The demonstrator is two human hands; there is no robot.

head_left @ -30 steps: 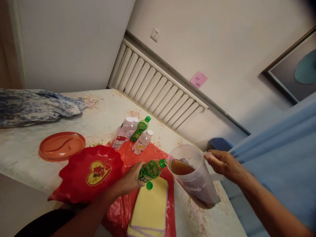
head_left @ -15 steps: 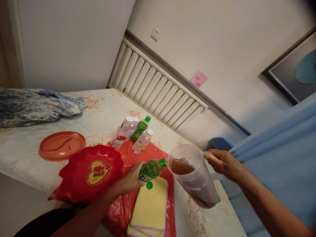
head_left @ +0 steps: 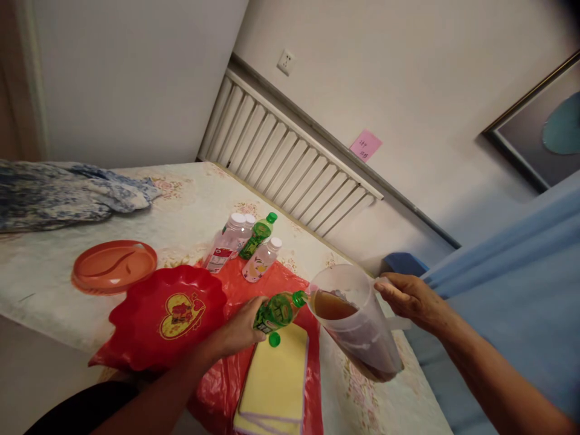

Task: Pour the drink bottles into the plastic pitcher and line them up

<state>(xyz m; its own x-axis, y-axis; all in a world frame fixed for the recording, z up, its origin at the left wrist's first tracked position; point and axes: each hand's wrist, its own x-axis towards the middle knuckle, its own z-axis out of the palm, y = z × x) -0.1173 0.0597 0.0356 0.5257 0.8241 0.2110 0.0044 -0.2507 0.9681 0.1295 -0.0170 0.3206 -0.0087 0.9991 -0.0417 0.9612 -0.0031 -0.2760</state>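
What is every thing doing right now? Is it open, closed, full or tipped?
Green bottle: uncapped, tipped toward the pitcher, held by left hand.
Pitcher: open, tilted, brown drink inside, handle in right hand.
Green cap: off.
Four standing bottles: upright, capped.
Red dish: empty.
Orange plate: empty.

A table point(head_left: 190, 208) under a pale floral cover carries a crumpled blue-patterned cloth point(head_left: 67, 193), an orange divided plate point(head_left: 113, 266), a red plastic sheet point(head_left: 276, 284) spread flat on the cover, and a small blue object point(head_left: 403, 264) at its far edge by the wall
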